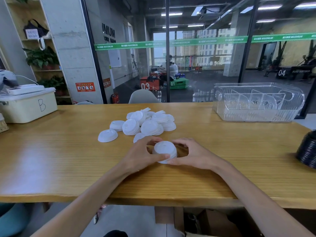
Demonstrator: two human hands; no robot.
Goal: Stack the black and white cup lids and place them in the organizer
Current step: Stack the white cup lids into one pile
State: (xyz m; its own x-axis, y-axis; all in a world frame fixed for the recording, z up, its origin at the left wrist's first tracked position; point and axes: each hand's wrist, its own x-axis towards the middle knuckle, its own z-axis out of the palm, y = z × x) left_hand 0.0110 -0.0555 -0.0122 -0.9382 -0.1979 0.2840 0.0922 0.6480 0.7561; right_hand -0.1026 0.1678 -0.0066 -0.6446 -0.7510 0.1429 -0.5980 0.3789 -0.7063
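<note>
At centre of the wooden counter [51, 159], near the front edge, sits a short stack of white lids [165, 151], domed side up. Both hands close on it. Left hand [142, 153] comes in from 8 o'clock: thumb on the stack's near rim, fingers [154, 139] curled round the far-left side. Right hand [194, 155] comes in from 4 o'clock: thumb tip meets the near rim just beside the left thumb, fingers curled over the far-right side, a gap showing under the palm. So fingers of both hands are clamped on the same stack.

Loose pile of white lids [147, 123] lies at 12 o'clock from the stack, just beyond the left knuckles; most lie dome up and overlapping, with 1 single lid [107, 135] lying apart at the pile's 8 o'clock side.

Clear plastic organizer [258, 102] with upright dividers stands at 2 o'clock, at the counter's far right, well apart from the hands. Stack of black lids [307, 151] sits at 3 o'clock, at the right edge of view. Cream bin marked "B" [30, 105] stands at 10 o'clock, far left.
</note>
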